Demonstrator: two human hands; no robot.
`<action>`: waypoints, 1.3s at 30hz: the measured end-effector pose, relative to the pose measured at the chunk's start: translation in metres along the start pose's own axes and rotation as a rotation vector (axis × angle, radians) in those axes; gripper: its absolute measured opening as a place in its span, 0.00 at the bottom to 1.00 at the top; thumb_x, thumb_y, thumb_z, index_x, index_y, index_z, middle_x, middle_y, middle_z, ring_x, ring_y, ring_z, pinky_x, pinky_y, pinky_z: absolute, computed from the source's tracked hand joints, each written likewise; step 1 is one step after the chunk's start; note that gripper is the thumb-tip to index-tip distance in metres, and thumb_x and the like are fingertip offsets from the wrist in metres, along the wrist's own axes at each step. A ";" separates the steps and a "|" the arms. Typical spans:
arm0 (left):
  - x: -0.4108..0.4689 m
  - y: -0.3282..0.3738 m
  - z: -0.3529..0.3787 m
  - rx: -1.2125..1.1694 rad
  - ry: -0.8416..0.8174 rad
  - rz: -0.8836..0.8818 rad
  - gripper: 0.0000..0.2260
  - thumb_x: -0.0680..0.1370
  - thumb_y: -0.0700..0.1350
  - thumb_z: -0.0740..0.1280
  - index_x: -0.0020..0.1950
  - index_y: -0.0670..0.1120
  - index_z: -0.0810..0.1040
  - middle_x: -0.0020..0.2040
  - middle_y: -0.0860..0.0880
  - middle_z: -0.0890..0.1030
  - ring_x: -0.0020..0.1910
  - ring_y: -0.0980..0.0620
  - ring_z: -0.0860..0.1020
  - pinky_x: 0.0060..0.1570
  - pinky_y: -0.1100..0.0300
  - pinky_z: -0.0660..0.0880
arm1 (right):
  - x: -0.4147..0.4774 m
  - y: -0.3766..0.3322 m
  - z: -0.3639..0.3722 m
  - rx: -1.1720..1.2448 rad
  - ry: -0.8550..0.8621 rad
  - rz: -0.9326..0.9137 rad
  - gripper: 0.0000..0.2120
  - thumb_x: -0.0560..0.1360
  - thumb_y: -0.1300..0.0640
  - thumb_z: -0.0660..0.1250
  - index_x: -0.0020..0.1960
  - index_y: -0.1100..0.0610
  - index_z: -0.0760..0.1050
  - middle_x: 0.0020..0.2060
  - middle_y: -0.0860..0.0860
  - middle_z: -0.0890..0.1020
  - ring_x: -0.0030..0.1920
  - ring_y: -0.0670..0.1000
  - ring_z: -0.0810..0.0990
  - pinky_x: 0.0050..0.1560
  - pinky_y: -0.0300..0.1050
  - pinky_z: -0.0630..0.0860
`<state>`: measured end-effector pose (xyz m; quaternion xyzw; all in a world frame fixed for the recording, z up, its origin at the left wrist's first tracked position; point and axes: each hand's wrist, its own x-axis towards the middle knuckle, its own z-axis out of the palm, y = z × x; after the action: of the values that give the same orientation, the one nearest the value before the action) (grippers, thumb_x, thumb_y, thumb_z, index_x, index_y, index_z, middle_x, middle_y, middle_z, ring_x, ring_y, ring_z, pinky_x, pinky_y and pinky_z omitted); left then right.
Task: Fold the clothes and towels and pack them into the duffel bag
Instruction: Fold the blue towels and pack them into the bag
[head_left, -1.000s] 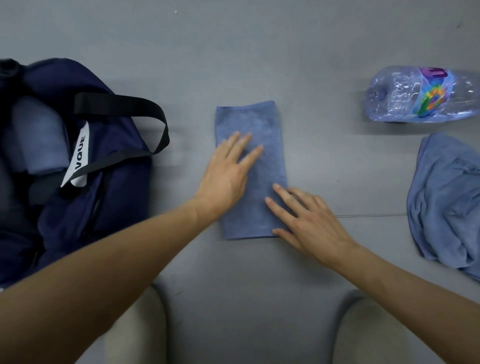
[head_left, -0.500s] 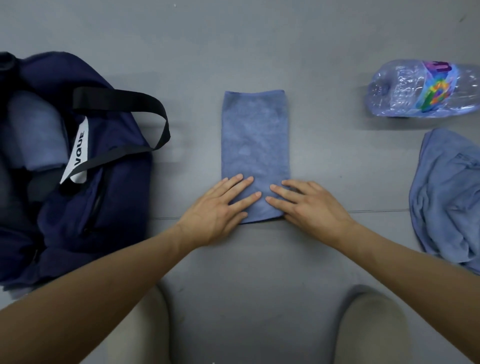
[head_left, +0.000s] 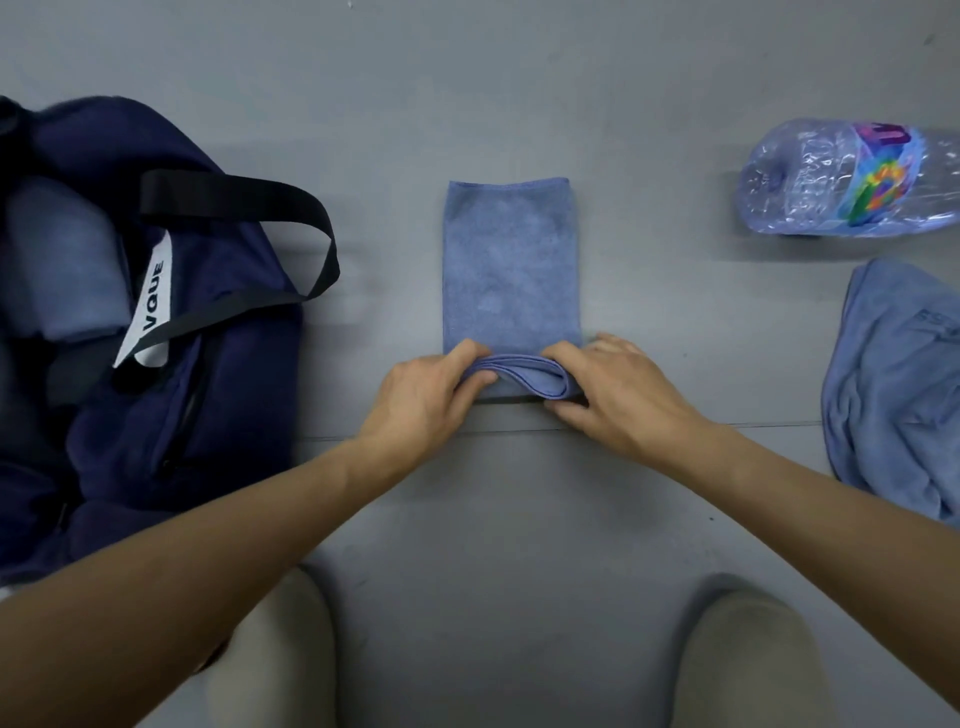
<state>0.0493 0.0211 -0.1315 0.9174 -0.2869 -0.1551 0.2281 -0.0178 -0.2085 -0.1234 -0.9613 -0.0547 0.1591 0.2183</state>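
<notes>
A blue towel (head_left: 511, 270), folded into a narrow strip, lies on the grey floor in the middle of the view. Its near end is curled up into a small roll. My left hand (head_left: 426, 397) pinches the left side of that roll. My right hand (head_left: 615, 392) grips its right side. A navy duffel bag (head_left: 223, 332) stands open at the left, with black straps and a white label. A rolled blue towel (head_left: 62, 265) lies inside it. Another blue cloth (head_left: 898, 384) sits crumpled at the right edge.
A crushed clear plastic bottle (head_left: 852, 176) with a colourful label lies on its side at the upper right. My two knees in light trousers (head_left: 748, 660) fill the bottom of the view. A thin floor seam runs under my hands.
My hands went from lying flat on the towel to gripping its near end, which now lifts and curls away from me into a roll.
</notes>
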 end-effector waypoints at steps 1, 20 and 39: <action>0.002 -0.001 -0.001 -0.014 -0.020 -0.035 0.12 0.83 0.56 0.61 0.59 0.50 0.75 0.37 0.49 0.80 0.39 0.41 0.79 0.41 0.49 0.75 | -0.001 -0.002 0.000 0.030 0.045 0.024 0.10 0.76 0.49 0.67 0.53 0.52 0.73 0.38 0.51 0.80 0.45 0.59 0.77 0.56 0.48 0.69; 0.014 -0.003 0.011 0.152 0.029 0.012 0.13 0.79 0.53 0.68 0.62 0.51 0.77 0.59 0.50 0.77 0.51 0.44 0.79 0.45 0.50 0.77 | -0.014 0.017 0.031 -0.385 -0.077 -0.118 0.36 0.79 0.36 0.49 0.81 0.56 0.56 0.80 0.52 0.60 0.80 0.58 0.52 0.76 0.66 0.56; 0.004 -0.014 0.011 0.126 0.057 0.202 0.16 0.76 0.47 0.69 0.64 0.48 0.81 0.56 0.50 0.79 0.54 0.48 0.75 0.47 0.56 0.76 | -0.003 0.012 0.016 0.012 -0.032 0.087 0.33 0.77 0.30 0.51 0.77 0.44 0.64 0.76 0.42 0.67 0.79 0.52 0.56 0.78 0.59 0.50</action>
<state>0.0542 0.0259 -0.1486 0.9004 -0.3804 -0.0867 0.1925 -0.0258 -0.2136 -0.1413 -0.9588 -0.0156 0.1840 0.2158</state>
